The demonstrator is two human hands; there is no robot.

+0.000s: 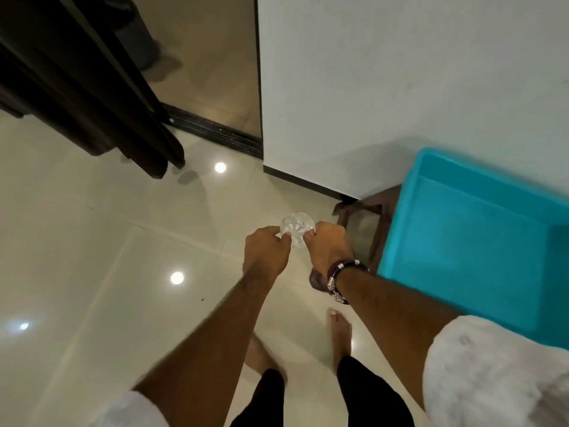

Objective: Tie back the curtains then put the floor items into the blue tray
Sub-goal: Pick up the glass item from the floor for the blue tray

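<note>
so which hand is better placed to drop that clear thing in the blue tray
Right, probably. Both hands grip the clear object, but the right hand is on the side of the blue tray; the left hand would have to cross over.

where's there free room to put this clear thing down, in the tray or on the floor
The blue tray looks bare inside its walls as far as shown; its right part is out of frame. Bare floor lies between the dark curtain and both hands. It is tighter by the brown stool against the wall.

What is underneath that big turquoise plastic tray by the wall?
A dark brown wooden stool sticks out from under the turquoise plastic tray at its left edge, standing on the glossy tiled floor. The tray covers most of the stool, so the rest beneath it cannot be seen.
</note>
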